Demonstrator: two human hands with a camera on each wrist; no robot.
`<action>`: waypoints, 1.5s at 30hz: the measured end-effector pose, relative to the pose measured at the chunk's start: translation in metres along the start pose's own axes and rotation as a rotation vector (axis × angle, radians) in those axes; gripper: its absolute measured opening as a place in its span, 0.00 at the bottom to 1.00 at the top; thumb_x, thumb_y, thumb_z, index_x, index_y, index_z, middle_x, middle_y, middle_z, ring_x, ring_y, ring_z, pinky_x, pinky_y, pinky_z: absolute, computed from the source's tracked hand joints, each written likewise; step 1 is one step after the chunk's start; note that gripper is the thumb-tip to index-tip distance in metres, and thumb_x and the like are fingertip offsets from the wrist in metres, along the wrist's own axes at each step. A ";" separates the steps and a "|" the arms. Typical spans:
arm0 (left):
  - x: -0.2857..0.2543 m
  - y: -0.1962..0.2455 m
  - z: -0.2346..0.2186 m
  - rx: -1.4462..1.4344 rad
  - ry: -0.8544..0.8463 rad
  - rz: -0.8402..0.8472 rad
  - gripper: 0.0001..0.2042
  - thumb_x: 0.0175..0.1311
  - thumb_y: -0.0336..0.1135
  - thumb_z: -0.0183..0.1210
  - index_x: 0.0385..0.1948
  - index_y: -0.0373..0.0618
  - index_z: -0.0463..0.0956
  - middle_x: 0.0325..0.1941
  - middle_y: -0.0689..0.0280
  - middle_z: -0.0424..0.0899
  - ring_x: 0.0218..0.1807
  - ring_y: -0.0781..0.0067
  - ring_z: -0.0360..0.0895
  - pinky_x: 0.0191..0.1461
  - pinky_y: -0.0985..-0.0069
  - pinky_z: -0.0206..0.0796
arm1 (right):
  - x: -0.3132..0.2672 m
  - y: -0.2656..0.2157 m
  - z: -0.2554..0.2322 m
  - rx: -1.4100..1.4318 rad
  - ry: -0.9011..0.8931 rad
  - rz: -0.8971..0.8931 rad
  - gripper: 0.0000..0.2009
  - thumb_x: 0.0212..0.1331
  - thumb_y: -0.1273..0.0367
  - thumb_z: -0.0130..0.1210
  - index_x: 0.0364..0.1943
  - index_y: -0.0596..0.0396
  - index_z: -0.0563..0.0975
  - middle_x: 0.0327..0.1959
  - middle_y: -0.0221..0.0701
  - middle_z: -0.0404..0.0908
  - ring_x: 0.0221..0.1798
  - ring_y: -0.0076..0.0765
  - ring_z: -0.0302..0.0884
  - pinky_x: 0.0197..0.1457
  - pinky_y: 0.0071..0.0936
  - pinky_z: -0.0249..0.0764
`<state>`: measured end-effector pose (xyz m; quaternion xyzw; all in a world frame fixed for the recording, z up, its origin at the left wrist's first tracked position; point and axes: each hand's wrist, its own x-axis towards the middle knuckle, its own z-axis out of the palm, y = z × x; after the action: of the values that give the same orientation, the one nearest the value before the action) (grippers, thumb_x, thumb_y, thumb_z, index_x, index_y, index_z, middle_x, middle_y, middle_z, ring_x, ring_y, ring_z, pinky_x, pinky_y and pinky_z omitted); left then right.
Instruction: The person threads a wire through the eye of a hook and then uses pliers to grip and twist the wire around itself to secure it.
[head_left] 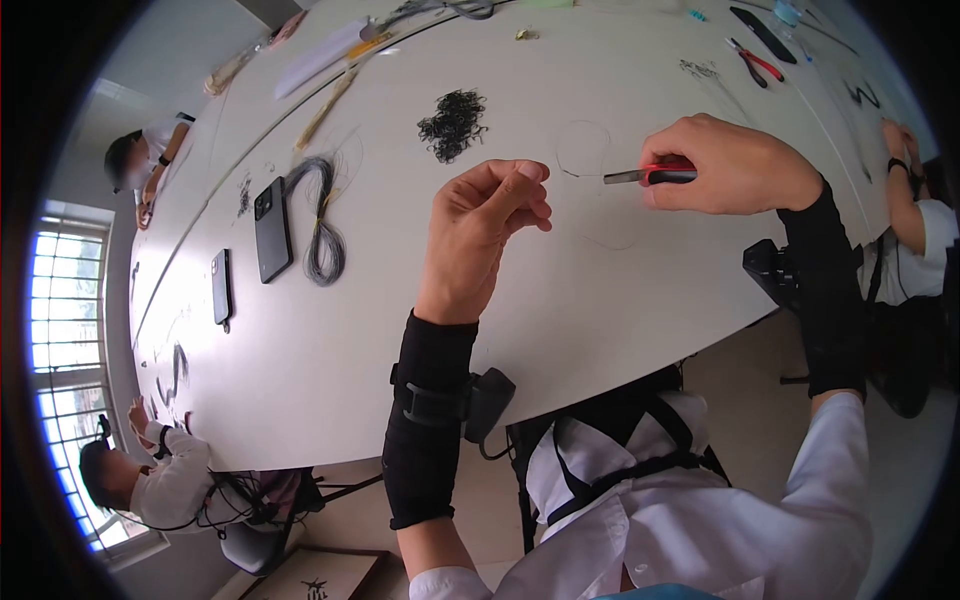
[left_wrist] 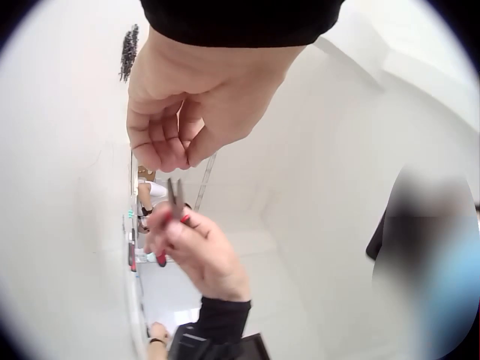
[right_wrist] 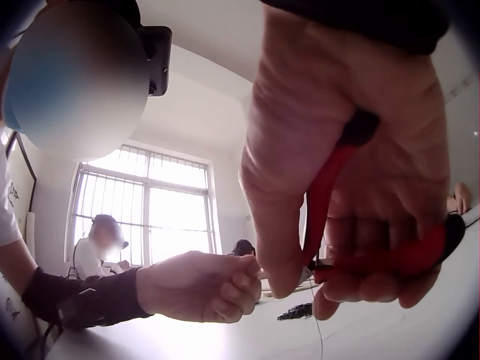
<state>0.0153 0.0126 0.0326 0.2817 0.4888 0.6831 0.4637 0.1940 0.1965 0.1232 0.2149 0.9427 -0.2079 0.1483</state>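
Observation:
My right hand (head_left: 725, 165) grips red-and-black pliers (head_left: 668, 174), their handles in the palm and fingers and their metal jaws pointing at my left hand. The left hand (head_left: 490, 235) is raised over the table, thumb and index fingertip pinched together on a very fine, thin wire (head_left: 572, 174). This wire curves in a loose loop between the fingertips and the pliers' jaws, and a strand hangs below the pliers in the right wrist view. A small gap separates the left fingertips from the jaws. Behind the hands lies a pile of small black wire pieces (head_left: 452, 125).
On the white table (head_left: 380, 330), a coil of grey wire (head_left: 323, 225) lies beside a dark phone (head_left: 271, 230), with another phone (head_left: 221, 287) further left. A second pair of pliers (head_left: 755, 64) lies at the far right. Other people sit around the table.

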 end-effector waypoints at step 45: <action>0.006 -0.004 0.023 0.605 -0.100 0.379 0.06 0.63 0.25 0.65 0.39 0.37 0.86 0.37 0.60 0.89 0.41 0.69 0.86 0.52 0.74 0.76 | -0.022 -0.009 0.030 0.084 0.225 -0.284 0.15 0.60 0.65 0.61 0.43 0.64 0.78 0.38 0.46 0.82 0.45 0.54 0.80 0.52 0.41 0.76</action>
<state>0.0341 0.0279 0.0367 0.5247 0.5847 0.5669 0.2479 0.2147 0.1675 0.1082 0.1073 0.9646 -0.2407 0.0021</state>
